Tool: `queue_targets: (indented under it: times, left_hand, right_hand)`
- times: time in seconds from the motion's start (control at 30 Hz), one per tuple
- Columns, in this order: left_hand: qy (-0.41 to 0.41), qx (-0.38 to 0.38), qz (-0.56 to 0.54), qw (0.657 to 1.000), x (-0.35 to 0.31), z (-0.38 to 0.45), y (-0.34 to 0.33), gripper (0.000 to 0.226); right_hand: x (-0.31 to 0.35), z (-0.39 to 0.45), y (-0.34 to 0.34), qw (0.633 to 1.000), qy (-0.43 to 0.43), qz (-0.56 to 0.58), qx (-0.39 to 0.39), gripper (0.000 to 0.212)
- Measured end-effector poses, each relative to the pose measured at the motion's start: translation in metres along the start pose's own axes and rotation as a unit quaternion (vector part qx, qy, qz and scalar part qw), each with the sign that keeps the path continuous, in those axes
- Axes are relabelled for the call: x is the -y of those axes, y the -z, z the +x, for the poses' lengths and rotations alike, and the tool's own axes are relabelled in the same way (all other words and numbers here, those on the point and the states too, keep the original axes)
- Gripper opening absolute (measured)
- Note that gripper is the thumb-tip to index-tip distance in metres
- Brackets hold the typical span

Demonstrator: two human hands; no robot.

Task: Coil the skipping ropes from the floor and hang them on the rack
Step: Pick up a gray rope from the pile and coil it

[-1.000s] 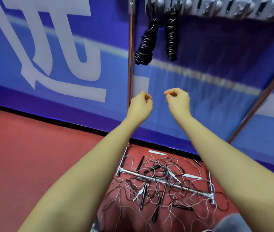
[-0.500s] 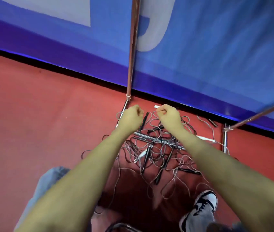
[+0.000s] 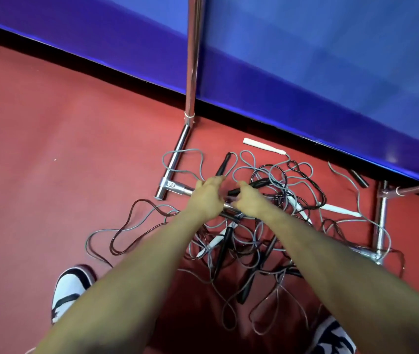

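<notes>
A tangle of grey and black skipping ropes [image 3: 274, 226] with black and white handles lies on the red floor, draped over the chrome base bar [image 3: 175, 186] of the rack. My left hand [image 3: 209, 198] reaches down over that bar with fingers loosely spread, their tips close to a black handle [image 3: 225, 163]. Just to its right, my right hand [image 3: 248, 201] curls its fingers round another black handle [image 3: 257, 184] in the pile. The rack's hooks are out of view.
The rack's left upright pole [image 3: 191, 60] rises in front of the blue wall padding [image 3: 305, 60]; its right foot [image 3: 381, 221] stands at the right. My shoes [image 3: 69, 290] are on the floor at the pile's near side. A white handle [image 3: 264, 147] lies by the wall.
The view has tilted down from the rack's hooks to the floor. Both hands have dropped from chest height to the pile, the left one uncurling and the right closing on a black handle.
</notes>
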State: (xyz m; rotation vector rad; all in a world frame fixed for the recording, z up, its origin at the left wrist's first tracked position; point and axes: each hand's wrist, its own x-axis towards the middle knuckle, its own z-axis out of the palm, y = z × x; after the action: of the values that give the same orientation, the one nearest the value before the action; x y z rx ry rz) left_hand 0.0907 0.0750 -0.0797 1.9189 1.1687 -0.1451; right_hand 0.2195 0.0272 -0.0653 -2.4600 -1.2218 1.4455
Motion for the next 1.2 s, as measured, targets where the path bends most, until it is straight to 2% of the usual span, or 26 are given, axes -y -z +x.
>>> queue_targets:
  times: [0.1,0.17,0.23,0.33,0.43,0.53,0.67,0.77,0.9,0.97,1.07,1.13,1.2]
  left_hand:
    - [0.005,0.017,0.043,0.999,0.000,0.002,0.001,0.053]
    - [0.007,0.002,0.053,0.999,-0.005,-0.005,0.010,0.036]
    - [0.004,-0.040,0.005,0.999,-0.019,-0.016,0.028,0.018]
    - [-0.050,-0.116,-0.038,0.991,-0.049,-0.040,0.064,0.016]
    - [-0.107,-0.146,-0.081,0.980,-0.084,-0.079,0.105,0.018]
    - [-0.149,-0.140,-0.126,0.971,-0.122,-0.126,0.146,0.016]
    - [-0.196,-0.131,-0.141,0.961,-0.171,-0.185,0.188,0.022]
    - [-0.229,-0.142,-0.200,0.942,-0.209,-0.230,0.213,0.015]
    - [-0.276,-0.163,-0.253,0.913,-0.265,-0.293,0.244,0.007]
    - [-0.301,-0.163,-0.266,0.901,-0.291,-0.323,0.256,0.006]
    - [-0.338,-0.171,-0.295,0.877,-0.319,-0.362,0.270,0.007]
    - [-0.343,-0.184,-0.336,0.858,-0.330,-0.381,0.275,0.013]
    - [-0.298,-0.194,-0.372,0.857,-0.332,-0.393,0.272,0.022]
  right_hand:
    - [-0.001,-0.008,0.003,0.994,0.061,0.015,-0.092,0.014]
    - [0.001,-0.022,0.011,0.977,0.123,0.066,-0.159,0.009]
    - [0.005,-0.039,0.021,0.955,0.167,0.120,-0.212,0.006]
    - [0.019,-0.069,0.037,0.928,0.183,0.194,-0.262,0.009]
    - [0.038,-0.110,0.060,0.911,0.180,0.240,-0.283,0.009]
    - [0.058,-0.159,0.084,0.905,0.196,0.235,-0.297,0.006]
    - [0.082,-0.230,0.115,0.900,0.204,0.243,-0.300,0.011]
    - [0.092,-0.286,0.134,0.897,0.231,0.256,-0.277,0.010]
    - [0.098,-0.354,0.151,0.909,0.253,0.221,-0.245,0.028]
    - [0.102,-0.384,0.158,0.906,0.279,0.199,-0.248,0.025]
    - [0.111,-0.420,0.167,0.890,0.300,0.165,-0.303,0.005]
    - [0.115,-0.440,0.174,0.873,0.309,0.183,-0.330,0.016]
    - [0.119,-0.462,0.179,0.846,0.325,0.248,-0.343,0.020]
